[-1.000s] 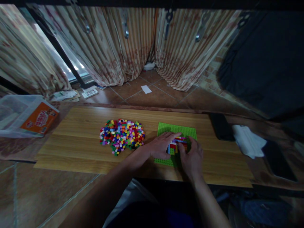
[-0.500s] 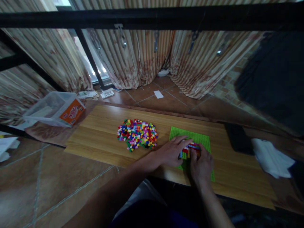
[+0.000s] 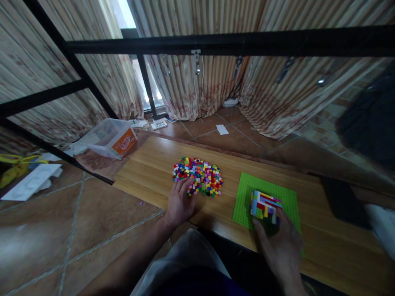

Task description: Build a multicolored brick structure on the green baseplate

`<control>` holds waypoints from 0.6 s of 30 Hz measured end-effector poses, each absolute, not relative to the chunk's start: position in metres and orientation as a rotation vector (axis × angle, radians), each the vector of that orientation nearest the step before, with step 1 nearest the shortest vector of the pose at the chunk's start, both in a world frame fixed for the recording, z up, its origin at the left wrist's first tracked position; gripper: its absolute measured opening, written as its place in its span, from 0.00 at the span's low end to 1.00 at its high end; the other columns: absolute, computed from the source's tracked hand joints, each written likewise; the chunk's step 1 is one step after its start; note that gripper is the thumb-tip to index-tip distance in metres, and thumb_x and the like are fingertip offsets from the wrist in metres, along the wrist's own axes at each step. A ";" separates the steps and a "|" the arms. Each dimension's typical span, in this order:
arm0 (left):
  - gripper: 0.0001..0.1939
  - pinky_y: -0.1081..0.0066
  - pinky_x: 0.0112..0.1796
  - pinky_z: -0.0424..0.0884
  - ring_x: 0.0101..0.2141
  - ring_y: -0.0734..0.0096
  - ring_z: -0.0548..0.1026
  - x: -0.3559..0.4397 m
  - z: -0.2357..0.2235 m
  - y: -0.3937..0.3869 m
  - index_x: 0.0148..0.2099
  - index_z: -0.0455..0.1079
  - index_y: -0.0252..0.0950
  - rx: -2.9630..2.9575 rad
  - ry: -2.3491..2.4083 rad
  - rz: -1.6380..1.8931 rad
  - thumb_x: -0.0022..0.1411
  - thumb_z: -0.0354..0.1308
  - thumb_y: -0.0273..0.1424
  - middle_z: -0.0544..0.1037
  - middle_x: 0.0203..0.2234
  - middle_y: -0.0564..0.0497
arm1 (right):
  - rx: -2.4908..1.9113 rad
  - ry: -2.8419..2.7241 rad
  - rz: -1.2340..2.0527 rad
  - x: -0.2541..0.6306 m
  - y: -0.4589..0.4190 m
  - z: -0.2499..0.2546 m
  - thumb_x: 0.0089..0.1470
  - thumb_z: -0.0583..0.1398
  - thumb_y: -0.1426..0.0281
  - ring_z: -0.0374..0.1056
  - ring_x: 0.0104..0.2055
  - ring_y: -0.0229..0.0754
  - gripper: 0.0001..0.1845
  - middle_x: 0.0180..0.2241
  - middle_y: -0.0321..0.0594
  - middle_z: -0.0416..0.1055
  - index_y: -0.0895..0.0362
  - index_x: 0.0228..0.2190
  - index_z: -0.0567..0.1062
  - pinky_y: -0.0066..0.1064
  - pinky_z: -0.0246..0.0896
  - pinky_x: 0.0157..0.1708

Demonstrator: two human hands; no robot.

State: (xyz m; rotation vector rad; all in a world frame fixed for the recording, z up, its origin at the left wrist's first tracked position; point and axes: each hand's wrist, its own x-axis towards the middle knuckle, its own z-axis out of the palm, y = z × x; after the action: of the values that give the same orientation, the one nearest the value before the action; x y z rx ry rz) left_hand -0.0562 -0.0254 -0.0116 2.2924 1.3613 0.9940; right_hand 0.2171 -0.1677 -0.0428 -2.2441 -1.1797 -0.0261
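My left hand [image 3: 181,204] is at the near-left edge of a pile of small coloured toy bricks [image 3: 202,174]. Its fingers are slightly bent and the thumb stands apart from them; no brick can be made out in it. A low block built of toy bricks [image 3: 265,205], in red, white, blue, yellow and green, rests on a green studded baseplate [image 3: 247,189]. At the block's near side is my right hand [image 3: 282,242], thumb and forefinger spread around its front corners. The fingertips seem to touch the block; the other fingers are partly hidden.
A wooden board [image 3: 151,164] carries the pile and baseplate. Beyond its left end stands a clear plastic box [image 3: 108,137] with an orange label. A dark flat object [image 3: 342,201] lies at the right. A black metal rail [image 3: 216,44] crosses before the curtains.
My left hand has left the brick block and moved left to the pile. My right hand has shifted to the block's near side, uncovering its top. The camera view has turned left.
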 end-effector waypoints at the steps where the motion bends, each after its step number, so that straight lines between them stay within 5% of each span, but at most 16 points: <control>1: 0.24 0.54 0.53 0.69 0.53 0.57 0.70 -0.061 -0.013 -0.027 0.58 0.63 0.39 2.279 1.406 0.983 0.59 0.57 0.28 0.71 0.52 0.42 | -2.261 -1.193 -0.045 0.217 -0.166 -0.045 0.49 0.54 0.40 0.61 0.56 0.67 0.49 0.56 0.62 0.64 0.63 0.60 0.62 0.60 0.54 0.54; 10: 0.22 0.64 0.44 0.75 0.46 0.63 0.75 -0.063 -0.025 -0.018 0.57 0.63 0.38 2.141 1.490 0.873 0.60 0.55 0.26 0.71 0.49 0.44 | -2.177 -1.320 0.004 0.235 -0.136 -0.047 0.51 0.54 0.43 0.62 0.56 0.62 0.46 0.55 0.61 0.65 0.63 0.60 0.62 0.56 0.55 0.53; 18: 0.20 0.62 0.50 0.71 0.49 0.62 0.73 -0.037 -0.003 0.004 0.55 0.64 0.37 2.246 1.334 0.940 0.61 0.57 0.29 0.72 0.49 0.44 | -2.141 -1.233 -0.027 0.230 -0.140 -0.049 0.50 0.56 0.42 0.62 0.56 0.62 0.46 0.55 0.60 0.65 0.64 0.58 0.64 0.54 0.56 0.54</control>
State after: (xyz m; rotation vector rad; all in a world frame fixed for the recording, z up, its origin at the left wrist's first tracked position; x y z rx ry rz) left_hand -0.0366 0.0039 -0.0033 2.2462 1.3335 0.9405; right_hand 0.2299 -0.1402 -0.0485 -2.1405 -1.2330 -0.0270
